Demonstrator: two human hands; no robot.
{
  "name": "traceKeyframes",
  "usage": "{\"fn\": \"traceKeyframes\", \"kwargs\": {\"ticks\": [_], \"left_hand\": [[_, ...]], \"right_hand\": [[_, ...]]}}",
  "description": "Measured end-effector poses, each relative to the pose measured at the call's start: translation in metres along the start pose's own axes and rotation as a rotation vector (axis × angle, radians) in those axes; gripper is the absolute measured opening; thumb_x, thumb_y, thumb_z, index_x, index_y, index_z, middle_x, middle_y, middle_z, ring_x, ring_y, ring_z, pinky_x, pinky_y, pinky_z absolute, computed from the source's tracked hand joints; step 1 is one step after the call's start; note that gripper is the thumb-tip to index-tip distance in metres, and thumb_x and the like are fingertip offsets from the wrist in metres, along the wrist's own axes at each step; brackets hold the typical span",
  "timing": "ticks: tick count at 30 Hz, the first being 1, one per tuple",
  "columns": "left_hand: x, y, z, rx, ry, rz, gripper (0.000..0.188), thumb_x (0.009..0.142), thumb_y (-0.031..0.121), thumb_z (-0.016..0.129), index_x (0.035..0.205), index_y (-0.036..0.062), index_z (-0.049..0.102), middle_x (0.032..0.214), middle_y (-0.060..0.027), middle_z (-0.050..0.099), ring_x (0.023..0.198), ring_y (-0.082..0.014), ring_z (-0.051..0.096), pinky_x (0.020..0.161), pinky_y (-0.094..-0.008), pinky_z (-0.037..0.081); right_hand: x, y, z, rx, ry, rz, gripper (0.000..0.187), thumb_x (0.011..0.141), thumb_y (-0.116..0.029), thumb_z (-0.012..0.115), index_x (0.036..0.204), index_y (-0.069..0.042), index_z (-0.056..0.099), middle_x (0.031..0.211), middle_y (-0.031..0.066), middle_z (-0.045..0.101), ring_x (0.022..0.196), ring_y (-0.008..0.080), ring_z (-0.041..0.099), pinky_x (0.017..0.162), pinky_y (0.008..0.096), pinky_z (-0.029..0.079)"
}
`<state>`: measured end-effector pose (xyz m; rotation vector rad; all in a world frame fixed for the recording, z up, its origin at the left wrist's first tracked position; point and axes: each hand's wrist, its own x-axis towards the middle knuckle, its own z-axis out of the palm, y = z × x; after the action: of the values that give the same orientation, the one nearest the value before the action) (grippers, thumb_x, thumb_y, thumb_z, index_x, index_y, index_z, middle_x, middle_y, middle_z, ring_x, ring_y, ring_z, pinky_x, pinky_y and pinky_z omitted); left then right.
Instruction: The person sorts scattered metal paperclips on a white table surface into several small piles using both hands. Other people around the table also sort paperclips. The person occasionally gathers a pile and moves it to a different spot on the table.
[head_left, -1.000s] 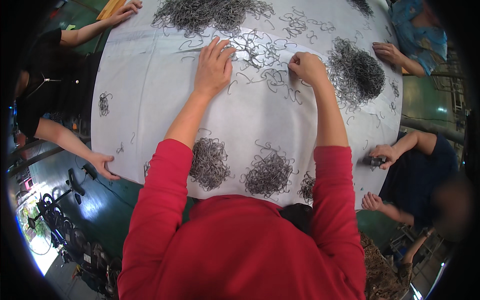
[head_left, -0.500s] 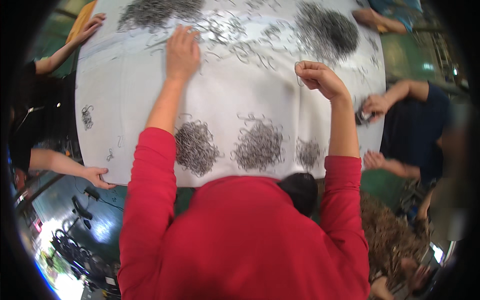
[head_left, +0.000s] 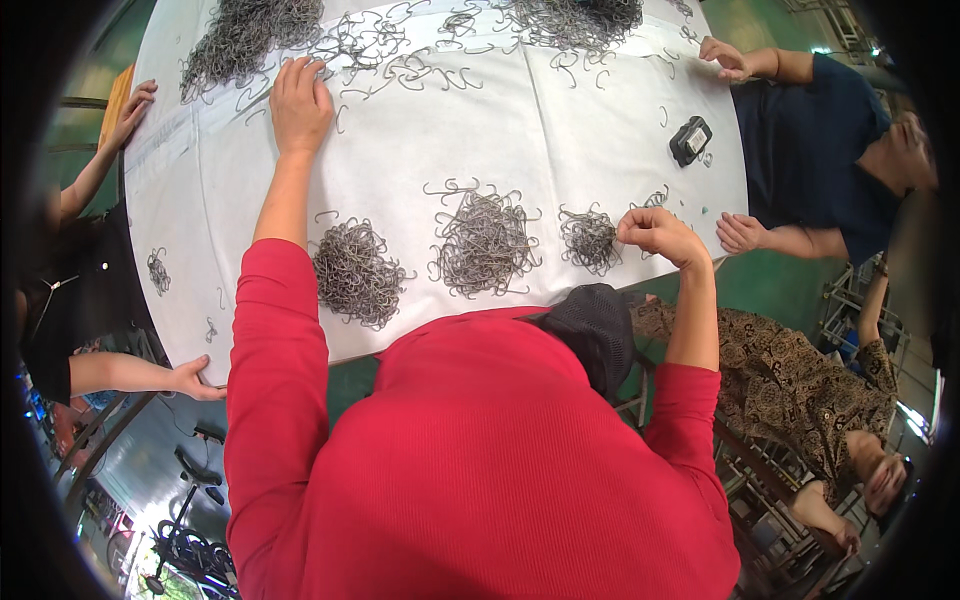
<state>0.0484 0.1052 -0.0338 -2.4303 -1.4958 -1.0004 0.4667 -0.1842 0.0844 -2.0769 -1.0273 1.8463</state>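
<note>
Wire hooks, dark and curved, lie scattered over the far part of a white-covered table, others heaped near the person. Left hand back-up beside the scatter, fingers extended, slightly spread; right hand at a small heap, fingertips bunched, cannot tell whether pinching a hook.

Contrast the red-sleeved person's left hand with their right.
The left hand has its fingers extended; the right hand has them curled together. The left hand is farther out, beside loose grey hooks; the right hand is closer in, beside a small hook pile. Both are bare.
</note>
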Motion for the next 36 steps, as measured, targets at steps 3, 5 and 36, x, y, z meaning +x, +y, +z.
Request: {"fn": "traceKeyframes", "kwargs": {"ticks": [3,5,36], "left_hand": [[0.000,-0.005,0.001,-0.007,0.030,0.009,0.025,0.082,0.012,0.053,0.105,0.0123,0.062,0.119,-0.0052,0.057,0.120,-0.0277,0.046,0.099,-0.0422,0.036],[-0.001,-0.005,0.002,0.010,0.026,0.015,0.025,0.081,0.011,0.053,0.105,0.0121,0.061,0.118,-0.0061,0.057,0.120,-0.0283,0.047,0.098,-0.0424,0.037],[-0.001,-0.001,0.001,-0.003,0.039,-0.090,0.026,0.082,0.013,0.053,0.108,0.0109,0.059,0.119,-0.0030,0.055,0.121,-0.0236,0.045,0.100,-0.0398,0.036]], "right_hand": [[0.002,0.000,0.006,-0.061,0.240,-0.019,0.010,0.078,-0.013,0.065,0.081,-0.003,0.064,0.065,-0.0033,0.056,0.059,0.0068,0.045,0.053,0.0232,0.036],[0.004,-0.010,0.017,-0.200,0.296,-0.151,0.012,0.080,-0.014,0.064,0.085,-0.003,0.063,0.065,-0.0003,0.056,0.059,0.0082,0.046,0.054,0.0248,0.038],[0.039,-0.092,0.111,0.792,-0.440,-0.155,0.041,0.089,0.001,0.041,0.129,0.010,0.042,0.125,0.0232,0.053,0.109,0.0280,0.059,0.094,0.0342,0.049]]}}
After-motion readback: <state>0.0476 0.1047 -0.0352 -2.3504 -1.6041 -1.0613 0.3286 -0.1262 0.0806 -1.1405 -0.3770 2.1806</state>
